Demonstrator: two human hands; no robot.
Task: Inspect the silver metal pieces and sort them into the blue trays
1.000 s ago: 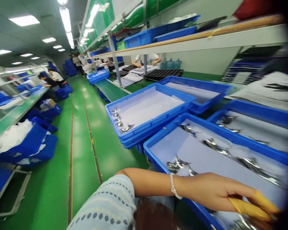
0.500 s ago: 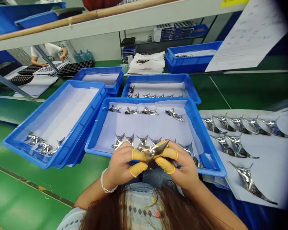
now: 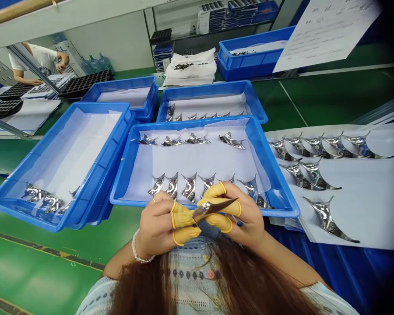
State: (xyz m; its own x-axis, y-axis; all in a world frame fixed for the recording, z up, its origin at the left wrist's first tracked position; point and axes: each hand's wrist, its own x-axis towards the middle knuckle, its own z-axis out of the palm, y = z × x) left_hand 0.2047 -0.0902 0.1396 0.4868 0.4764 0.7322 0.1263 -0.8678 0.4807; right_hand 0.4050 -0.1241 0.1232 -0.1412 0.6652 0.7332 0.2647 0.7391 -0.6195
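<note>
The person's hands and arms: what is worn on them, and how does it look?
Yellow finger covers fit over some fingers of the left hand and right hand. A pale beaded bracelet circles the left wrist, and a thin ring sits on one left finger. The light-blue sleeves have dark pattern marks and leave the forearms bare.

A shiny silver, curved metal piece, wider at its left end, is held between yellow-covered fingers, near middle, its slender tip pointing right.
</note>
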